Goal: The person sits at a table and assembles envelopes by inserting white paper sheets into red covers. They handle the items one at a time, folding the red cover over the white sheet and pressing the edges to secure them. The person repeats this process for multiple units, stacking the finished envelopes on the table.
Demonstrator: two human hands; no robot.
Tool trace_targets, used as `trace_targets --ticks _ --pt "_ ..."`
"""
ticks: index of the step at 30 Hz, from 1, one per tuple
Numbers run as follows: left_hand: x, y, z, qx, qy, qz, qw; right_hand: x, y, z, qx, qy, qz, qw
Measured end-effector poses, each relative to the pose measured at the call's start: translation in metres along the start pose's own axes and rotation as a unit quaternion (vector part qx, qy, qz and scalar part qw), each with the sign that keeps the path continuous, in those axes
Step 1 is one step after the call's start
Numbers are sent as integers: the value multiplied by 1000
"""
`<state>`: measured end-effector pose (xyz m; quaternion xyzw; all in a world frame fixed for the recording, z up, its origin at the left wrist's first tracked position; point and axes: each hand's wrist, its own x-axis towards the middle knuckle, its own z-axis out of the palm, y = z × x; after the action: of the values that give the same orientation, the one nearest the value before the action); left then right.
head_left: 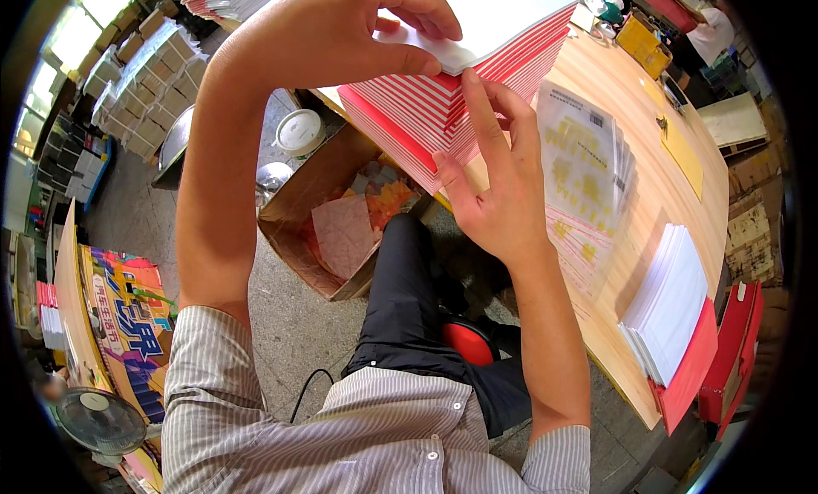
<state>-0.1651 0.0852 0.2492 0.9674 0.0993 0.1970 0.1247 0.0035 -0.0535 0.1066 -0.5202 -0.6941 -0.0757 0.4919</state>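
A tall stack of white-paged booklets with red covers (pixel 503 55) stands at the table's near left edge, its sides striped red and white. My left hand (pixel 349 34) reaches over the top white sheet near the front corner. Its thumb lies along the sheet's edge, with the other fingers bent and apart from it. At the same corner, my right hand (pixel 503 166) has its forefinger raised against the top edge and its thumb near the stack's side. Its fingers are spread.
On the wooden table (pixel 656 174) lie a clear printed plastic bag (pixel 579 170) and a smaller pile of white sheets (pixel 669 302) on red covers. Below stands an open cardboard box (pixel 290 213) of paper scraps beside a white tub (pixel 300 132). A fan (pixel 100 421) is at lower left.
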Motion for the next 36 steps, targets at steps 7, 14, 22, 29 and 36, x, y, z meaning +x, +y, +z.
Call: trace_targets --ticks 7,14,22,29,36 --pt "-1 11 -3 -3 -3 3 1000 1 -1 -1 -1 -2 -1 1000" --pt "2 6 -4 -35 -31 -24 999 -1 0 -3 -10 -16 -6 1000" --pt "0 14 -4 -19 -20 -29 999 -1 0 -2 -12 -14 -10 1000" --pt "1 1 -1 -37 -24 -29 999 -2 1 -1 -10 -16 -9 1000" --pt "0 -1 0 -44 -25 -40 998 -1 1 -1 -5 -13 -13 1000"
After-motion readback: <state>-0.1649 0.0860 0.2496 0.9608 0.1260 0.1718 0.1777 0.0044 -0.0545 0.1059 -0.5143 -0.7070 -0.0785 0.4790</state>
